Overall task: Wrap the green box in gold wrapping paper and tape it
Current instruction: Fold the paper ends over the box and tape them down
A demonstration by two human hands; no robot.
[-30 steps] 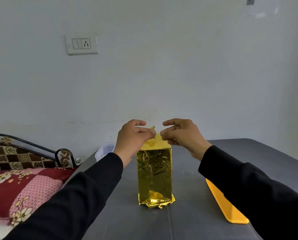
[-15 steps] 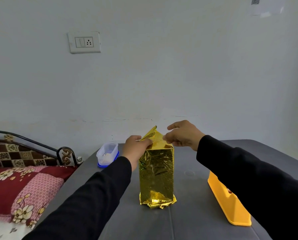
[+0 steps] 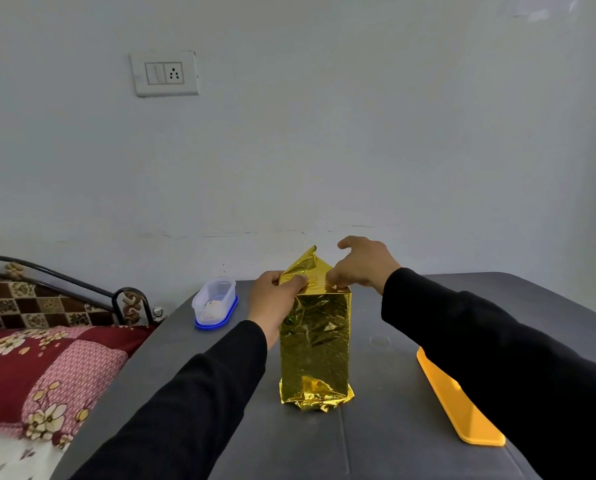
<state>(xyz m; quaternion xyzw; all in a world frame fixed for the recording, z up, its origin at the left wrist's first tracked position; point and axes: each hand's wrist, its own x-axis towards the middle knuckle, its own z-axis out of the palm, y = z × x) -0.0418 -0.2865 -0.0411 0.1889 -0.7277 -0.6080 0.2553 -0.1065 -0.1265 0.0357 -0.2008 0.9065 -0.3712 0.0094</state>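
Observation:
The box [image 3: 315,344] stands upright on the grey table [image 3: 393,427], fully covered in shiny gold wrapping paper, so no green shows. The paper is crumpled at its foot, and at the top it rises into a pointed flap [image 3: 308,263]. My left hand [image 3: 277,296] pinches the left corner of that top fold. My right hand [image 3: 362,265] pinches the paper at the top right corner, index finger raised. No tape is visible.
A clear plastic tub with a blue lid [image 3: 215,303] sits upside down at the table's far left. An orange plastic piece [image 3: 459,407] lies at the right under my sleeve. A bed with a patterned red quilt [image 3: 29,368] adjoins the table's left edge.
The camera has tilted and the tub has come into view. My hands have dropped from above the box top to its two upper corners, and the gold flap now stands up between them.

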